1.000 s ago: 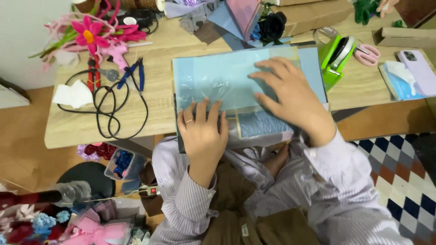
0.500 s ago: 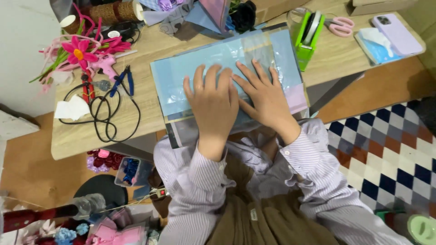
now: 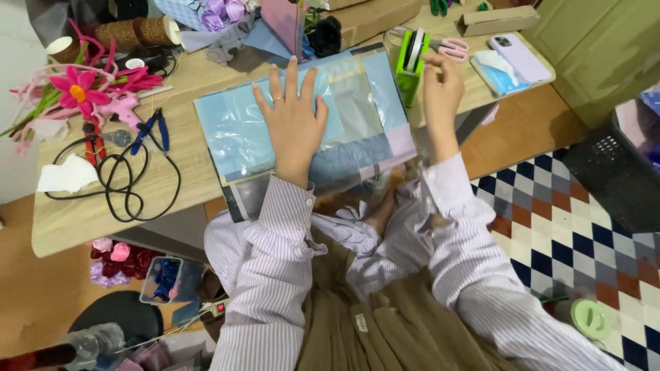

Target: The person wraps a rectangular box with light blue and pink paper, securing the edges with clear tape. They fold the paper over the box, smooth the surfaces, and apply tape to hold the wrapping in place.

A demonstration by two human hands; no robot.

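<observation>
Left hand point(image 3: 292, 120) is flat, fingers spread, pinning the clear plastic sheet point(image 3: 234, 130) on the wooden surface point(image 3: 185, 182), right hand point(image 3: 440, 86) pinching tape at the green dispenser point(image 3: 410, 62), so I'd keep that palm pressing firmly.

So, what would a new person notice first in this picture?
Probably the left hand spread flat on the pale blue wrapping sheets in the middle of the wooden table. The right hand reaches the green tape dispenser at the sheets' right edge, and bright pink flowers lie far left.
</observation>
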